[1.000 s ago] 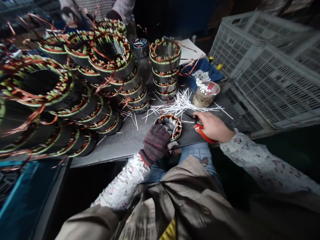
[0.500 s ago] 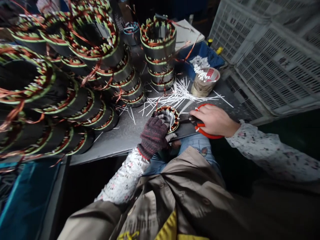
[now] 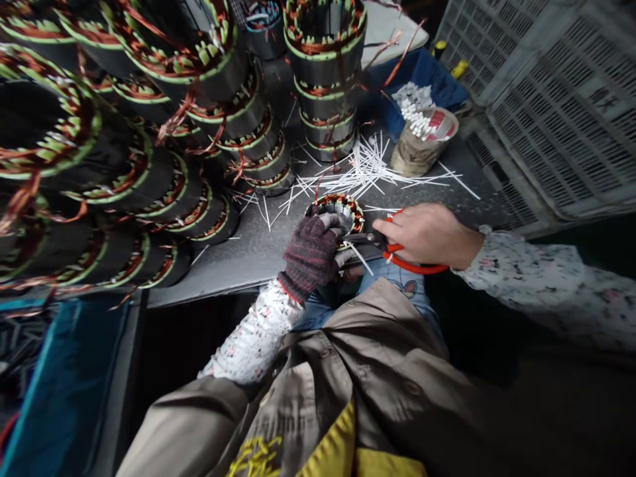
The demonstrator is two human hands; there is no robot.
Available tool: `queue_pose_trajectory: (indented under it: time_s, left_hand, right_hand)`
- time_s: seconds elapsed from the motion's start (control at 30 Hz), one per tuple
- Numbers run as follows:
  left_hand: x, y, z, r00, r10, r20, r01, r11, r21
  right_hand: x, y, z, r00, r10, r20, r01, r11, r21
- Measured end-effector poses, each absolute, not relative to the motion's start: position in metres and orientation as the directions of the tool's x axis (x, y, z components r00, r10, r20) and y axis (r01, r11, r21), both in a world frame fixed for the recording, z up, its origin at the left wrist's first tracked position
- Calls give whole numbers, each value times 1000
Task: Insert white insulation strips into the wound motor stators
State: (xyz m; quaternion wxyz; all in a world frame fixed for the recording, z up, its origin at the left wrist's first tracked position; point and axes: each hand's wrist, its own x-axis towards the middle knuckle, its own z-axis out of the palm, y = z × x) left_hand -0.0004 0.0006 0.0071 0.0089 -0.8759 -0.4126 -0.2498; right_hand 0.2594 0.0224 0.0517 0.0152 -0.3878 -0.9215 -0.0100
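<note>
A small motor stator (image 3: 344, 205) with copper windings lies at the near edge of the dark table (image 3: 258, 248). My left hand (image 3: 312, 255), in a dark knitted glove, is closed on its near side. My bare right hand (image 3: 426, 232) grips red-handled scissors (image 3: 405, 260), whose blades point left and reach the stator right beside the gloved fingers. A thin white sleeve strip (image 3: 362, 257) sticks out below the blades.
Stacks of wound stators (image 3: 199, 99) fill the table's left and back. Loose white strips (image 3: 370, 169) lie scattered behind the stator, next to a tape roll (image 3: 422, 142) holding white pieces. White plastic crates (image 3: 556, 86) stand to the right. A blue tray (image 3: 422, 76) sits at the back.
My right hand has brought the scissors from the table's right side leftward up to the stator. The camera has tilted down and closer.
</note>
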Motion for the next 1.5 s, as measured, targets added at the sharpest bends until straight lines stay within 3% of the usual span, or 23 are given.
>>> queue_pose_trajectory:
  time_s: [0.23, 0.43, 0.5, 0.63, 0.77, 0.93, 1.03, 1.1, 1.13, 1.23, 1.37, 1.5]
  left_hand:
    - [-11, 0, 8, 500, 764, 408, 774, -605, 186]
    - [-16, 1, 8, 481, 782, 397, 782, -587, 210]
    - [-23, 2, 9, 485, 765, 424, 778, -599, 190]
    - [-49, 3, 15, 471, 752, 461, 821, -565, 84]
    - [-57, 0, 43, 369, 720, 588, 913, -399, -85]
    - [-15, 41, 118, 391, 607, 692, 836, -549, 9]
    - [16, 109, 159, 346, 736, 582, 905, -424, -2]
    - [32, 156, 176, 349, 854, 385, 935, -344, -83]
    - [38, 176, 181, 358, 884, 301, 934, -334, -128]
    - [47, 210, 180, 381, 890, 251, 923, -349, -164]
    - [45, 213, 160, 399, 848, 350, 917, -367, -157]
    - [39, 201, 147, 290, 796, 532, 944, -330, -20]
  right_hand:
    - [263, 34, 48, -707, 697, 118, 702, 712, 0]
    - [245, 38, 47, -745, 665, 58, 666, 746, 0]
    - [251, 43, 44, -705, 706, 63, 708, 706, 13]
    - [285, 56, 27, -478, 866, 149, 872, 488, -40]
    - [318, 63, -5, -404, 857, 320, 871, 467, -150]
    - [321, 56, -40, -320, 803, 502, 843, 484, -236]
    - [318, 54, -46, -327, 782, 530, 829, 506, -236]
    - [318, 55, -47, -334, 767, 549, 831, 514, -213]
    - [319, 55, -46, -336, 758, 559, 832, 517, -200]
    - [320, 57, -47, -336, 741, 582, 840, 516, -171]
    - [321, 58, -52, -328, 746, 580, 839, 512, -183]
    - [323, 62, -59, -306, 751, 586, 837, 505, -211]
